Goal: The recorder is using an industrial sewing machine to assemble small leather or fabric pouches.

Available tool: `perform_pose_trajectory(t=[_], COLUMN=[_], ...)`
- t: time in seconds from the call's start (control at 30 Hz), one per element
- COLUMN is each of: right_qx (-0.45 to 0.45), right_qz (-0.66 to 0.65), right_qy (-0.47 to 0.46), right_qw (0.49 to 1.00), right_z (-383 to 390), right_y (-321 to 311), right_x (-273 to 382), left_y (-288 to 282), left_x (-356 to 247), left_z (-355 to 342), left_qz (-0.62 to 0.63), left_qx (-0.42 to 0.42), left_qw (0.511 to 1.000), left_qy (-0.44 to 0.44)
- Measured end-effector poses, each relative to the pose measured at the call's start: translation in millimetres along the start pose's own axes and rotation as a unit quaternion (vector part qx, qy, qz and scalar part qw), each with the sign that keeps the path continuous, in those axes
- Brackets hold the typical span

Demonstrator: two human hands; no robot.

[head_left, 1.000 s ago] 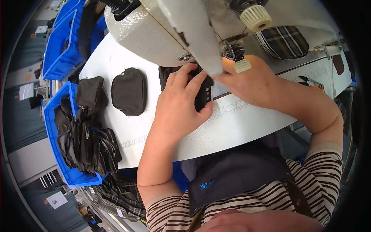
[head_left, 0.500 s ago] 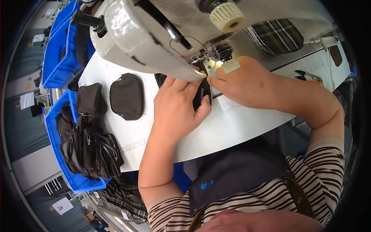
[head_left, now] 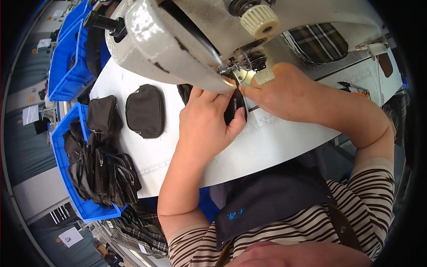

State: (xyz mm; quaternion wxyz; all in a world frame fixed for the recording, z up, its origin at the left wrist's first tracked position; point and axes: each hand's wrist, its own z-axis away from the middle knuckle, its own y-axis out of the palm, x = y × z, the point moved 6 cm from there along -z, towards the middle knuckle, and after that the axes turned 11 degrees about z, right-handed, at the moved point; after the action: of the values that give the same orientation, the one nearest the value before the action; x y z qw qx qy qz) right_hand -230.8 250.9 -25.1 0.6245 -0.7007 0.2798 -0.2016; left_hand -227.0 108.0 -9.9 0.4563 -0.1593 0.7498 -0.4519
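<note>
Under the sewing machine head point(head_left: 169, 49) lies a black fabric piece with a zipper point(head_left: 230, 110). My left hand point(head_left: 207, 120) rests over its left side, thumb stretched along the near part. The machine head hides some of the left fingertips. From the right, my right hand point(head_left: 280, 95) pinches at the fabric beside the presser foot, with its fingers curled in. One right finger wears a pale ribbed band point(head_left: 264, 76). Metal thread guides point(head_left: 242, 63) sit just above the fingers, in the lamp's glow. The needle point itself cannot be made out.
On the white table point(head_left: 213, 167) left of my hands lies a black pouch point(head_left: 145, 111). A blue bin point(head_left: 82, 207) at the table's edge is heaped with black pouches point(head_left: 100, 167). Plaid pieces point(head_left: 318, 42) lie behind the machine, and snips point(head_left: 354, 89) at the right.
The black piece and my left hand have shifted slightly to the right. My right hand stays by the presser foot, its banded finger slightly lower. A shiny part in the machine's slot has moved.
</note>
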Motion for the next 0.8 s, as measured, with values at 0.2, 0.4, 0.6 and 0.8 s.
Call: perform_pose_trajectory(t=[0.2, 0.4, 0.6, 0.8], right_qx=[0.006, 0.018, -0.035, -0.004], right_qz=[0.021, -0.012, 0.107, 0.117], right_qy=[-0.012, -0.097, -0.151, -0.15], right_qw=[1.0, 0.995, 0.982, 0.982], right_z=[3.9, 11.9, 25.5, 27.5], right_y=[-2.0, 2.9, -5.6, -8.3], right_x=[-0.4, 23.9, 45.9, 48.5], left_y=[-3.9, -5.6, -0.6, -1.0], left_x=[-5.2, 2.2, -3.1, -0.4], left_z=[3.1, 8.7, 4.1, 1.2], left_qz=[-0.036, 0.026, -0.047, -0.019], left_qx=[0.033, 0.022, -0.012, 0.0], left_qw=[0.999, 0.999, 0.998, 0.999], left_qy=[0.0, 0.005, 0.04, 0.048])
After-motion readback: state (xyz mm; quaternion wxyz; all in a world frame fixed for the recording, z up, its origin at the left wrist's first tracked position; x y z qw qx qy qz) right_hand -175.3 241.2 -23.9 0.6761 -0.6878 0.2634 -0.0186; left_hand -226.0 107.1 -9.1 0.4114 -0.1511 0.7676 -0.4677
